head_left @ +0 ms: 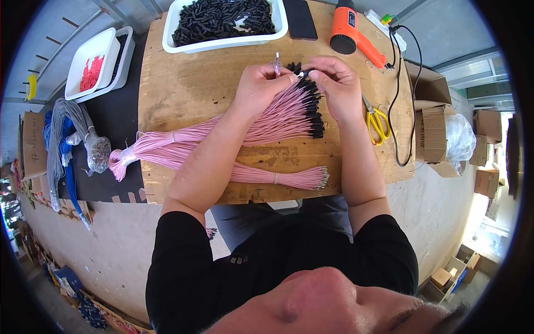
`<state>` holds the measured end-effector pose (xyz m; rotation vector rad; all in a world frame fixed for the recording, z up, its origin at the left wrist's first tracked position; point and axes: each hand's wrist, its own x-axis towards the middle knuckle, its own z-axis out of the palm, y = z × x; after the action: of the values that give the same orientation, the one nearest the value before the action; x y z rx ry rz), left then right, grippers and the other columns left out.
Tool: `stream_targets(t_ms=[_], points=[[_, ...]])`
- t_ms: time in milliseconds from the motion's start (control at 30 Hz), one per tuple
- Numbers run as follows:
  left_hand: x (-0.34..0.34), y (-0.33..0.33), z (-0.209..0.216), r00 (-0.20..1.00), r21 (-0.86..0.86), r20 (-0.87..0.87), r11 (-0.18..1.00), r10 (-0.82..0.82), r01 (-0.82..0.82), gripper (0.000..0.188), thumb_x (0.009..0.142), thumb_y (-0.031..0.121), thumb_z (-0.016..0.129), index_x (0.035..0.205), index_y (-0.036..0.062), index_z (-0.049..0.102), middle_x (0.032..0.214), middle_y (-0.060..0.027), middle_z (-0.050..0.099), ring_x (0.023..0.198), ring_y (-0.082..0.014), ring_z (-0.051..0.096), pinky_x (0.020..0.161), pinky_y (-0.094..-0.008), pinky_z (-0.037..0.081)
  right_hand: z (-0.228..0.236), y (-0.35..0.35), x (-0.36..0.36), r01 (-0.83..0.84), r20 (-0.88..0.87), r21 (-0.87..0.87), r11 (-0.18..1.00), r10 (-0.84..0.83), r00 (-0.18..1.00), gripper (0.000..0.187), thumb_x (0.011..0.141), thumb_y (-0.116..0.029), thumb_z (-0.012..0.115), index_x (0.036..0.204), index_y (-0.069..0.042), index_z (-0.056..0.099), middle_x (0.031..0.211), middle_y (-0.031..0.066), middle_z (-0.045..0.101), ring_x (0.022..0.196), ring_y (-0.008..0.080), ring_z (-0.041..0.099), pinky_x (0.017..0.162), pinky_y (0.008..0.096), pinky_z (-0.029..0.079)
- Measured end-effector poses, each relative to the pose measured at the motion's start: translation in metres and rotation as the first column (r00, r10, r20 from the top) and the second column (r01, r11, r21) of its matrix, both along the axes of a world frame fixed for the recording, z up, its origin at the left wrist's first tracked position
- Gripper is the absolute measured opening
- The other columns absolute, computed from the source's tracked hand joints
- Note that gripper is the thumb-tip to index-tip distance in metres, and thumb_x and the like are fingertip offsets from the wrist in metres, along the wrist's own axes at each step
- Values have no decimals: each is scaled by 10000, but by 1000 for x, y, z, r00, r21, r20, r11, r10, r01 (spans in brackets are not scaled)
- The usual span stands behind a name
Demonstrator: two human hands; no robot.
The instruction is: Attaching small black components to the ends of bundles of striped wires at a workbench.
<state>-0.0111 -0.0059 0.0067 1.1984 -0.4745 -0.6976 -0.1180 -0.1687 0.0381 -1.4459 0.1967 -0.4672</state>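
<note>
Over the far end of a fanned bundle of pink wires (278,119), my two hands work close together. My left hand (258,86) is closed, thumb and finger pinching the end of a pink wire; a small clear plastic tool (276,62) sticks up from the same hand. Between the fingertips of my right hand (339,89) is a short black sleeve (306,72), right at the wire's pale tip. Many wires in the fan end in black sleeves (316,119). A second pink bundle (278,177), tied and with bare metal tips, lies nearer to me.
A white tray (222,47) of black sleeves stands at the back, beside a dark phone (300,21) and an orange heat gun (354,36). Yellow-handled scissors (377,125) and a black cable (396,100) lie right. Grey wires (83,119) and a white tray (92,64) with red pieces are left.
</note>
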Motion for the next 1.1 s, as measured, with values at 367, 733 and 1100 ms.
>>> stream_targets(t_ms=[367, 733, 1100], points=[[0, 0, 2, 1000, 24, 11, 1000, -1, 1, 107, 875, 50, 728, 944, -32, 730, 832, -33, 699, 713, -66, 598, 652, -218, 466, -5, -4, -2, 0, -45, -37, 999, -1, 999, 167, 902, -22, 706, 1069, -13, 725, 863, -7, 699, 674, 14, 524, 573, 176, 385], [1, 0, -1, 1000, 2, 10, 1000, -2, 2, 110, 875, 48, 727, 946, -35, 727, 836, -40, 702, 714, -71, 608, 649, -221, 476, -1, 0, -1, 54, -73, -116, 992, -63, 995, 150, 895, 21, 695, 1043, 5, 707, 820, 7, 675, 592, 14, 439, 507, 178, 326], [0, 0, 1, 1000, -16, -24, 1000, -18, 17, 116, 870, 49, 732, 947, -38, 726, 828, -39, 700, 708, -71, 608, 644, -223, 475, -1, -3, -3, 22, -67, -110, 994, -30, 997, 143, 886, 21, 707, 1023, -10, 733, 815, -26, 660, 648, 12, 492, 550, 176, 365]])
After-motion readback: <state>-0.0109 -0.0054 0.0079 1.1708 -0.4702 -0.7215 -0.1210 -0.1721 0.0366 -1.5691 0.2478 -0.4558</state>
